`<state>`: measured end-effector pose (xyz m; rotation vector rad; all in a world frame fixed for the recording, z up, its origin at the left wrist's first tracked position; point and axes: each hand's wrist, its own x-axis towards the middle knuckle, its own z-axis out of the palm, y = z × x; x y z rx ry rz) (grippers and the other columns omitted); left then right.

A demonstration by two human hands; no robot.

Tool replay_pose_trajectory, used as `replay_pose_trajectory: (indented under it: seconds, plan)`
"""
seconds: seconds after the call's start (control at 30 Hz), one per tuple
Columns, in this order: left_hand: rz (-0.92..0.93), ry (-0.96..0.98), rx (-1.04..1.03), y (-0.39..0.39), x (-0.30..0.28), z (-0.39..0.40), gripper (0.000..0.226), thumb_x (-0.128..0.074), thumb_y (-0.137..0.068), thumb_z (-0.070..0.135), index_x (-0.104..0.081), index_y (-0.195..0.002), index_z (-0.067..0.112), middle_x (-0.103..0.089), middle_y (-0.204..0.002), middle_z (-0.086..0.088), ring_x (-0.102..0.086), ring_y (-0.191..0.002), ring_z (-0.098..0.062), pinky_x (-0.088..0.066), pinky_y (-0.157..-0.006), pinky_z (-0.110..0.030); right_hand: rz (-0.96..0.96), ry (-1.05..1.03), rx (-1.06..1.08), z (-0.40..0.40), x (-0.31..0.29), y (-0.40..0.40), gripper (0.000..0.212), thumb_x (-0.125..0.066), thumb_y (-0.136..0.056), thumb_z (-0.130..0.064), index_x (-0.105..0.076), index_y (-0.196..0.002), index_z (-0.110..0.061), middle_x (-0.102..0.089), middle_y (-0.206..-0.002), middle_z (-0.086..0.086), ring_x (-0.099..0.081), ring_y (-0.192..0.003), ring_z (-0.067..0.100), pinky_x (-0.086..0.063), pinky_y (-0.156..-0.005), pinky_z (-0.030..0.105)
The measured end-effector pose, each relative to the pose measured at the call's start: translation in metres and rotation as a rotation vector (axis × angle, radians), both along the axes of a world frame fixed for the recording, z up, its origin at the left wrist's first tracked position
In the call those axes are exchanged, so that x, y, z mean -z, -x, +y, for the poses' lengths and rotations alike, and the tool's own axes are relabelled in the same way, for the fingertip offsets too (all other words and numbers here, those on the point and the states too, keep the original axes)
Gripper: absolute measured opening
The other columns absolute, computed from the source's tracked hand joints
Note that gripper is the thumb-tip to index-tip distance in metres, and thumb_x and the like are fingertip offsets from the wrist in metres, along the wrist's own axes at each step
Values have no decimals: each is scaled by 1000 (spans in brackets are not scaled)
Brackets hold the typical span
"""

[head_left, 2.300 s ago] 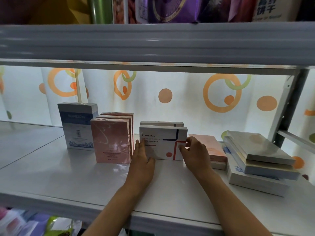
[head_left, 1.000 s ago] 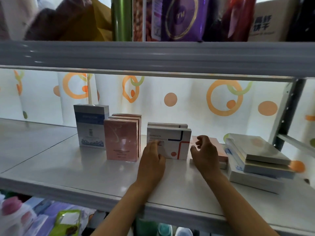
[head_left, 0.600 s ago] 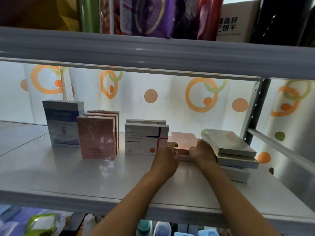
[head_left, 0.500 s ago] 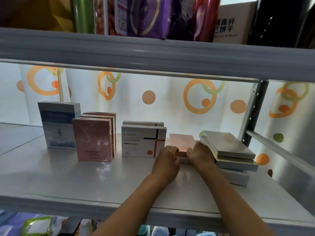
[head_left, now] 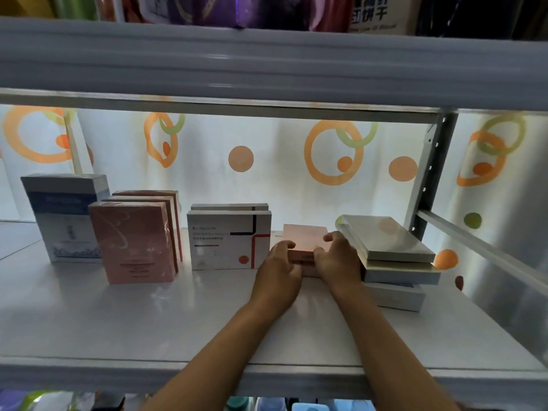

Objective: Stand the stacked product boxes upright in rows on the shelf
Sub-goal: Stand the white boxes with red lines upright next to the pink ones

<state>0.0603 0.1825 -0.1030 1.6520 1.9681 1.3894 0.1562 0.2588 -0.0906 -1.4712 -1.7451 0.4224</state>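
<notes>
Here, pink box [head_left: 302, 239] between both hands [head_left: 308, 264]

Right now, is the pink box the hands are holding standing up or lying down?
Lying down. The pink box lies flat on a small stack, its broad face up, with the left hand and right hand gripping its sides.

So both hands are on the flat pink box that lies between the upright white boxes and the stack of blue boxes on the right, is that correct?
Not quite: the head view shows the stack on the right is grey-white, not blue. Both the left hand and right hand do grip the flat pink box beside the upright white boxes.
</notes>
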Motion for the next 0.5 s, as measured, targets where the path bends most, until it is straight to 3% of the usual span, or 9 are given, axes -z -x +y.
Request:
replay_pose_trajectory:
  seconds: [0.1, 0.17, 0.27, 0.43, 0.5]
  plan:
    - [-45, -51, 12, -3, -4, -2, 42, -55, -90, 10, -47, -130, 21, -55, -127, -1, -53, -106, -13, -40, -81, -16, 133, -32, 10, -7, -1, -2, 33, -63, -90, -16, -54, -122, -14, -63, -122, 11, -61, -114, 29, -50, -93, 34]
    - [-86, -83, 19, -4, -7, -3, 42, -57, -90, 8, -46, -128, 23, -53, -130, 0, -52, -115, -16, -42, -88, -18, 210, -41, 29, -12, -3, -1, 33, -65, -89, -14, -55, -121, -16, -63, -125, 9, -61, -115, 28, -49, -93, 31]
    - [-158, -134, 56, -10, -12, -6, 40, -57, -90, 5, -45, -123, 25, -50, -132, 2, -49, -114, -10, -44, -101, -26, 361, -79, 26, -20, -8, 0, 34, -66, -89, -13, -55, -122, -15, -62, -126, 6, -60, -117, 26, -44, -87, 22]
    - [-301, -220, -17, -14, -23, -11, 36, -58, -91, 6, -46, -116, 29, -50, -123, 8, -47, -106, -3, -37, -84, -5, 558, -177, 14, -29, -16, -1, 32, -68, -85, -10, -54, -112, -21, -64, -118, 2, -62, -108, 23, -54, -96, 36]
    - [-380, -253, -27, -12, -28, -13, 33, -59, -91, 9, -47, -113, 30, -54, -122, 8, -52, -105, -6, -40, -79, -7, 600, -223, 1, -32, -17, -2, 32, -68, -85, -12, -54, -111, -23, -65, -115, -1, -63, -106, 20, -54, -96, 41]
